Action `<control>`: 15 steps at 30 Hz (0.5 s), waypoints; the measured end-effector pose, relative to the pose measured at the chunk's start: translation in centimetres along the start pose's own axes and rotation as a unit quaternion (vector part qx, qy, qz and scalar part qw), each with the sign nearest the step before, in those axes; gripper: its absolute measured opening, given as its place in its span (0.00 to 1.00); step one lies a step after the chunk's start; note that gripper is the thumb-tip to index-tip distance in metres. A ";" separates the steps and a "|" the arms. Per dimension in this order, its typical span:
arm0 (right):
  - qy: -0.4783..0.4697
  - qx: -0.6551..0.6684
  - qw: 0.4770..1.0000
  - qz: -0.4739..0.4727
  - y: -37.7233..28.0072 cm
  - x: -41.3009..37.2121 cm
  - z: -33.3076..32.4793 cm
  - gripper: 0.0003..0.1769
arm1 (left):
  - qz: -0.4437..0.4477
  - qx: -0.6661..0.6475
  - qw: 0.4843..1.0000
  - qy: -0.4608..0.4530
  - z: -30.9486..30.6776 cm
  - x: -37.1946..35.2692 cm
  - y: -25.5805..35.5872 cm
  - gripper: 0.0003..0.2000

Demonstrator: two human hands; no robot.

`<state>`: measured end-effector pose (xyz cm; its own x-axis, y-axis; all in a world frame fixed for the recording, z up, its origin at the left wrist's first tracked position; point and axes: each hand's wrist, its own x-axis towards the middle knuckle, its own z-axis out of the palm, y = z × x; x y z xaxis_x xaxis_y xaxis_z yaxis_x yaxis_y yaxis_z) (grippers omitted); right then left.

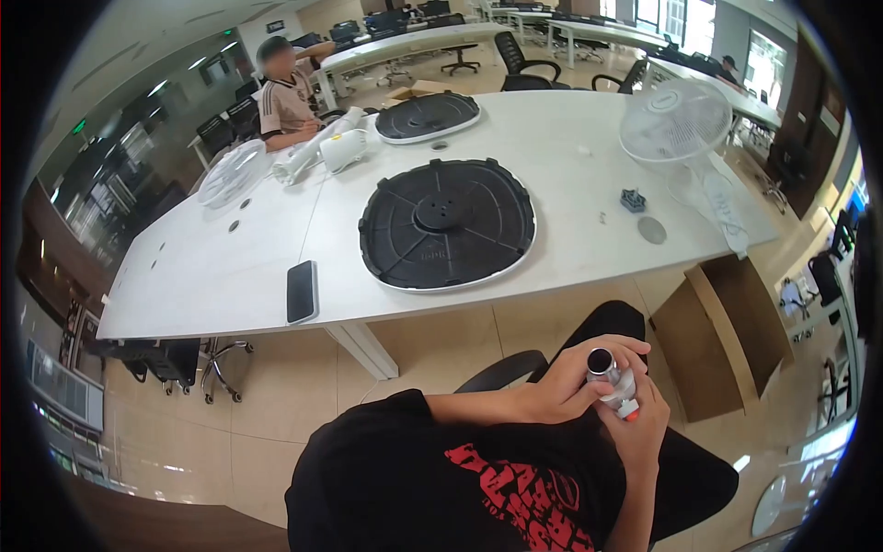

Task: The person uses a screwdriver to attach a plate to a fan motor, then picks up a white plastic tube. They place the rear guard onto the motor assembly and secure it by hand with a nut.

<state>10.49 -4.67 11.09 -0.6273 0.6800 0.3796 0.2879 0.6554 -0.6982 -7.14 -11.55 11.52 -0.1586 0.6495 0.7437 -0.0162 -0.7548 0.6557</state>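
Over my lap, both hands are wrapped round a short silvery metal tube point(602, 362) with a dark round end facing up. Lower on it are a clear or whitish part and a small orange-red spot; the fingers hide the rest. My left hand point(563, 379) grips it from the left side, and my right hand point(639, 425) closes on it from the right and below. On the table ahead lies a black ribbed fan base point(405, 225) with a white rim, underside up. A phone point(302, 293) rests near the table's front edge.
A second black base point(428, 118) lies farther back on the white table point(267, 267). White fan parts point(343, 150) are at the left, beside a seated person point(287, 97). A fan head in a grille point(676, 121) and a plastic bag point(722, 212) lie right. An open cardboard box point(685, 340) stands on the floor.
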 end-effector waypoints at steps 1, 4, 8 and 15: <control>-0.003 -0.017 1.000 -0.024 0.0 0.3 0.1 0.35 | 0.019 -0.022 1.000 -0.001 -0.7 0.1 -0.2 0.20; -0.017 -0.055 0.996 -0.066 -0.5 0.3 0.6 0.33 | 0.078 -0.080 0.990 0.091 -1.8 1.6 2.5 0.25; -0.039 -0.058 0.994 -0.084 -1.1 0.1 1.8 0.33 | 0.135 -0.200 0.953 0.184 -6.0 5.4 9.3 0.29; -0.084 -0.083 0.991 -0.062 -2.4 0.3 2.8 0.33 | 0.248 -0.203 0.934 0.157 -13.5 8.8 17.5 0.26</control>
<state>7.60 -6.99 11.18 -0.7729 0.5355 0.3403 0.3077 0.7854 -0.5371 -22.11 -20.29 27.78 -0.5263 0.2007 0.8263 -0.2271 -0.9696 0.0908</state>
